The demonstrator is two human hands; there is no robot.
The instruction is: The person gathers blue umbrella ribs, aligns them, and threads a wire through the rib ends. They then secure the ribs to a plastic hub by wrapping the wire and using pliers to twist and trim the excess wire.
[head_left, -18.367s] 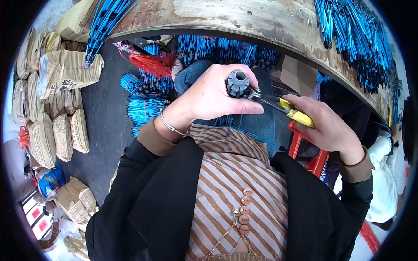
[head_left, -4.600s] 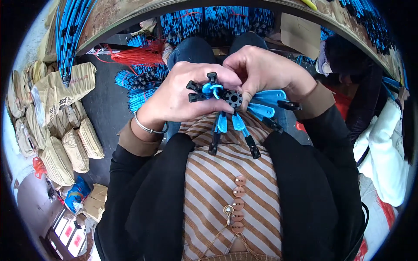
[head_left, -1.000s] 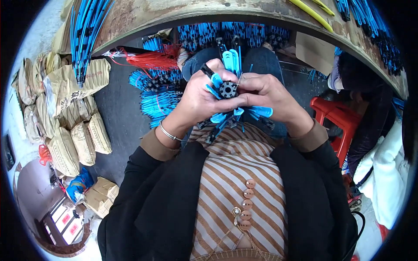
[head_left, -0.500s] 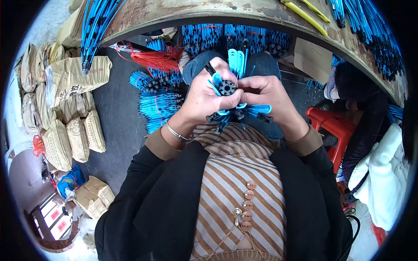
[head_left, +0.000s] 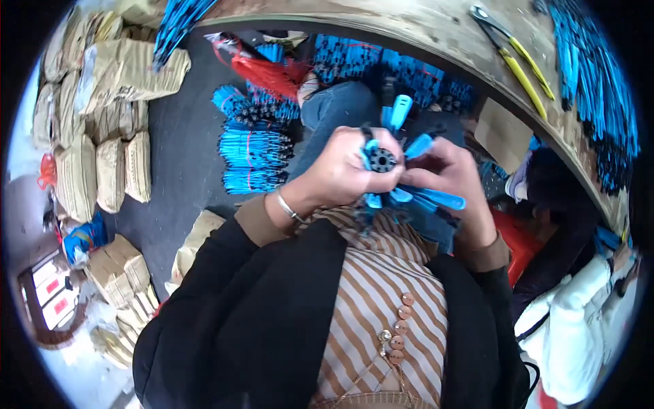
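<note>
In front of my lap, my left hand is closed around a black, round, notched hub with a hole in its middle. Flat blue strips with black end pieces spread out from it on several sides, like an umbrella frame. Just right of the hub, my right hand is curled among the strips, thumb and fingers bent together. It is partly smeared, and whatever it pinches is hidden.
Yellow-handled pliers lie on the wooden table. Blue strips rest at its right end. Tied bundles and paper sacks are at left. A red stool and another person's dark-clothed leg are at right.
The view has shifted, bringing the pliers fully into sight. My right hand has drawn slightly away from the hub, and the strips around the hub sit differently. My left hand keeps its hold.
</note>
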